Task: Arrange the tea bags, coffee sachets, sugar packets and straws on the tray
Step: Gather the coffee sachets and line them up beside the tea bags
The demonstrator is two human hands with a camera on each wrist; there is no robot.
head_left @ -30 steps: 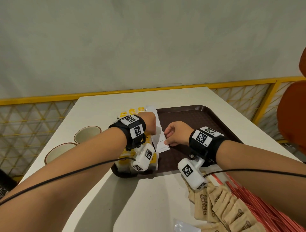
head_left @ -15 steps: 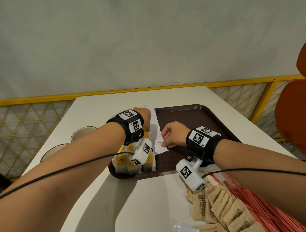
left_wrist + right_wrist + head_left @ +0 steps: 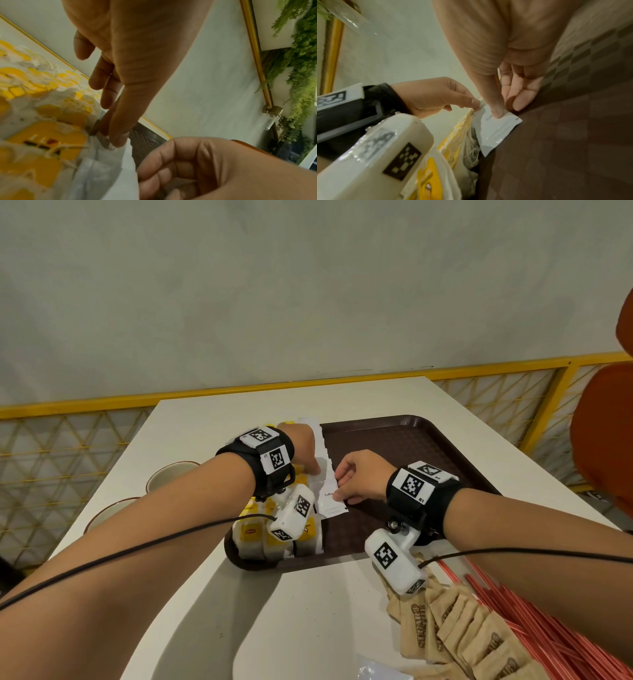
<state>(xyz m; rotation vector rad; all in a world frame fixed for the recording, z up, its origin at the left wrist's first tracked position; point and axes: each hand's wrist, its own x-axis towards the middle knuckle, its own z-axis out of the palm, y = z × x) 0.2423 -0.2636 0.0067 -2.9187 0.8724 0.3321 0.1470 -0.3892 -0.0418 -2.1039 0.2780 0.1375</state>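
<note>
Coffee sachets (image 3: 327, 474) lie as one white row on the tray (image 3: 411, 446), long axis running away from the person beside the tea bags (image 3: 270, 535), left hand (image 3: 301, 450) pinching their middle, right hand (image 3: 359, 477) pinching the near end.

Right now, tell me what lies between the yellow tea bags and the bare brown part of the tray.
White coffee sachets, in a row beside the tea bags on the tray, shown in the head view.
</note>
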